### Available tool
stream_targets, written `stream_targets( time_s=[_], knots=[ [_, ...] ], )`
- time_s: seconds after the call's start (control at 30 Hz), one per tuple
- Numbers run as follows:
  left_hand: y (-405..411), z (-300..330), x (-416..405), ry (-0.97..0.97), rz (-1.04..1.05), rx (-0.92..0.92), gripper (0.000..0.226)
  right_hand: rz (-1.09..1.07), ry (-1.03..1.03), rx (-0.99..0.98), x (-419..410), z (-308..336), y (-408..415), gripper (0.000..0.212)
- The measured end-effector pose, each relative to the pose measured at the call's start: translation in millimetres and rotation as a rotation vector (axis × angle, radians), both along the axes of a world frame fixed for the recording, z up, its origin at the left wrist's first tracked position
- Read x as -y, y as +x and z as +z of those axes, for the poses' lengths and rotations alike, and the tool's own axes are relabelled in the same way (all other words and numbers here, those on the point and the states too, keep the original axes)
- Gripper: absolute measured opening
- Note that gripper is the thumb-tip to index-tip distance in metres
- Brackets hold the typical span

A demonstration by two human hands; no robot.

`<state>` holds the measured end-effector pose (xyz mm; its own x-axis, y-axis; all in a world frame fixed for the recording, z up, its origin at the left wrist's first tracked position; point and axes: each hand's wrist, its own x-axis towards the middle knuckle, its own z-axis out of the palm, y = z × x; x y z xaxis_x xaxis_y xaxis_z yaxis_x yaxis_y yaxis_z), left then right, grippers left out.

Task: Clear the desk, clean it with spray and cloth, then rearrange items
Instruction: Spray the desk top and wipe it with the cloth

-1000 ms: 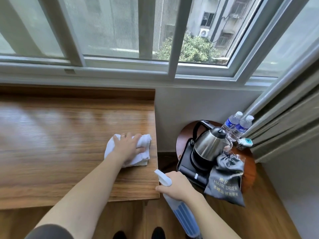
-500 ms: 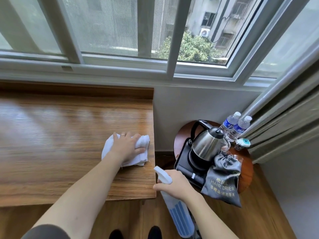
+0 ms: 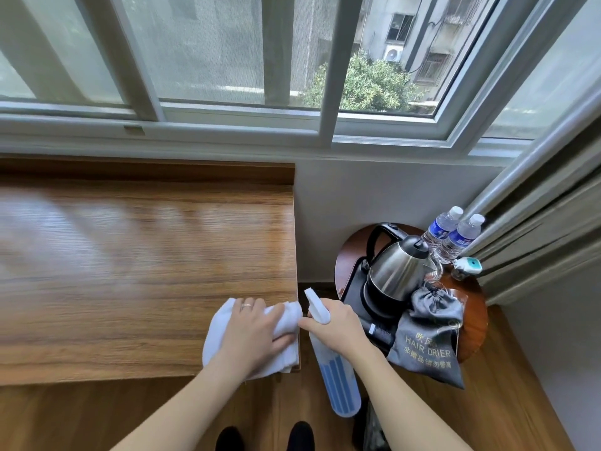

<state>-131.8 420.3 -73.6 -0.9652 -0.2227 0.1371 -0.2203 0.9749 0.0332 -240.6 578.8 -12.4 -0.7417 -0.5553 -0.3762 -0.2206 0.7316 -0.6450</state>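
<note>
A wooden desk (image 3: 130, 255) runs under the window, its top bare and glossy. My left hand (image 3: 252, 333) presses a white cloth (image 3: 216, 330) flat at the desk's front right corner, where the cloth hangs slightly over the right edge. Just right of the desk, off its edge, my right hand (image 3: 335, 327) grips a white and blue spray bottle (image 3: 336, 379) by the neck, with the nozzle up and the body hanging down over the floor.
A small round wooden side table (image 3: 474, 320) stands right of the desk. It carries a black tray, a steel kettle (image 3: 396, 275), two water bottles (image 3: 453, 234), a grey hair drier bag (image 3: 429, 343) and a small white and teal item (image 3: 468, 266). Curtains hang far right.
My left hand has dragged the cloth toward me, to the desk's front right corner. The spray bottle in my right hand now sits closer to the desk edge.
</note>
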Motion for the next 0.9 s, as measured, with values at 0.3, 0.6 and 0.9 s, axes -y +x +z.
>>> stream_targets(
  time_s=[0.3,0.6,0.9],
  knots=[
    [-23.4,-1.9,19.4,0.012,-0.044,0.022,0.057,0.052,0.02,-0.018,7.5,4.6,0.3,0.031],
    [-43.2,9.8,21.8,0.072,0.059,0.059,0.071,0.065,0.018,-0.032,-1.8,3.5,6.3,0.04],
    [4.8,2.0,-16.7,-0.021,0.023,-0.023,0.053,0.054,-0.015,0.001,-9.9,-3.0,10.1,0.035]
  ],
)
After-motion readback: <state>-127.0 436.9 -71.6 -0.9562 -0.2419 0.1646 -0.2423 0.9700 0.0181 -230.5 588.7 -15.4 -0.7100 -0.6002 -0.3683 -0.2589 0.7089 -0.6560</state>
